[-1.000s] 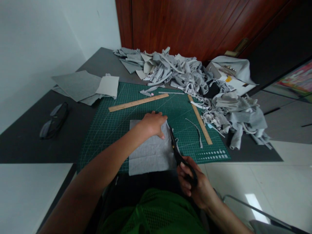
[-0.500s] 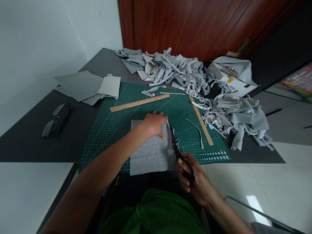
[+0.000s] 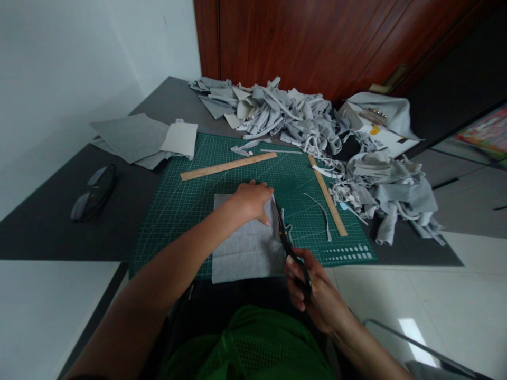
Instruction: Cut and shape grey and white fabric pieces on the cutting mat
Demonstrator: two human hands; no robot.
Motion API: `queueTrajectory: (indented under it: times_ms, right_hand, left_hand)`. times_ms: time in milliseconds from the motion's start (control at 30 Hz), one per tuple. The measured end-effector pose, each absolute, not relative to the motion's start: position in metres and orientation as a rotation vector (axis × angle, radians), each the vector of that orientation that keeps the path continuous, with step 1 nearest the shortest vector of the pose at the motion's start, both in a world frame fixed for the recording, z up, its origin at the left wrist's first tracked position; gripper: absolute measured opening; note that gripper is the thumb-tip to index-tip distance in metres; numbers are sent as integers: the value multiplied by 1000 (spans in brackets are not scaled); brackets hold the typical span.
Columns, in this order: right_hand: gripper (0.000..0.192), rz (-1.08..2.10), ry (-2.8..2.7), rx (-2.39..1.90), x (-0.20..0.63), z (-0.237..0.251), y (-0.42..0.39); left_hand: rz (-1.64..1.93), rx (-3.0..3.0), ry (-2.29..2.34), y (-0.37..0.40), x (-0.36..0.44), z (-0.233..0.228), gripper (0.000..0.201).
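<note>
Cutting along the right edge of a grey fabric rectangle (image 3: pixel 247 245), a person works seated at a green cutting mat (image 3: pixel 178 211) on a dark table (image 3: pixel 47 232). Their left hand (image 3: pixel 249 201) lies flat, fingers spread and pressing, on the far right part of the fabric, pinning it to the mat. Their right hand (image 3: pixel 312 293) is clenched around the handles of black scissors (image 3: pixel 287 240), whose blades point away from the body and run beside the fabric's right edge, just right of the left thumb. A thin trimmed sliver curls at the blades.

To do this well, it seems best to keep the pinning hand close to the cut line but clear of the blades, take long even strokes, and hold the fabric flat so the edge stays straight.

Counted: two wooden rulers, one (image 3: pixel 228 165) lying across the far side of the mat, the other (image 3: pixel 327 195) running down its right side; one pair of dark glasses (image 3: pixel 93 192) at left; one stack of flat grey sheets (image 3: pixel 138 138) at far left; one large heap of grey offcuts (image 3: pixel 317 132) spreading across the far right.
</note>
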State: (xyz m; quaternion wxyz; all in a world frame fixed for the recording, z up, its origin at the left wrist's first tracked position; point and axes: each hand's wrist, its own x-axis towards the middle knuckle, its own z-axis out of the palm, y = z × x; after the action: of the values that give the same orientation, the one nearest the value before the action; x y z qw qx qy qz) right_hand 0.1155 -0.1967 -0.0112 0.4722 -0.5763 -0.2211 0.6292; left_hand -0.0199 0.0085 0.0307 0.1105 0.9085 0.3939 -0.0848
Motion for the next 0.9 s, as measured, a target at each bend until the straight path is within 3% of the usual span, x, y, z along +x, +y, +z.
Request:
queueTrajectory:
  times_ms: [900]
  right_hand:
    - [62,1540,-575,-1423,120,-9,-196]
  left_hand:
    - [-260,2661,1158,6,-21,36,83]
